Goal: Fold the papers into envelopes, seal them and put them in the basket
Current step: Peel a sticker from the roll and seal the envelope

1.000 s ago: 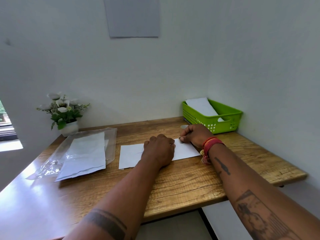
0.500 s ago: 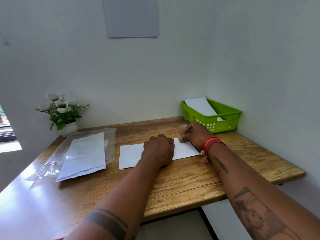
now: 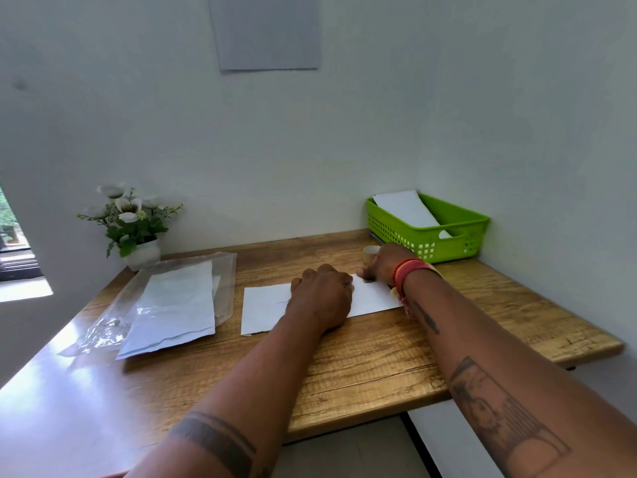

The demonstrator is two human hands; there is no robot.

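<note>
folded paper flat under left hand, right hand beside it

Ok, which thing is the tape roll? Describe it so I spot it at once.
Find the green plastic basket in the wooden table's far right corner. Just before its near-left corner stands a small tan tape roll, by the right hand; it is the only round thing there.

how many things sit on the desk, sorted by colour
white: 4, folded paper, paper stack, envelope, flower pot
green: 1, basket
clear: 1, plastic sleeve
tan: 1, tape roll
total: 7
</note>
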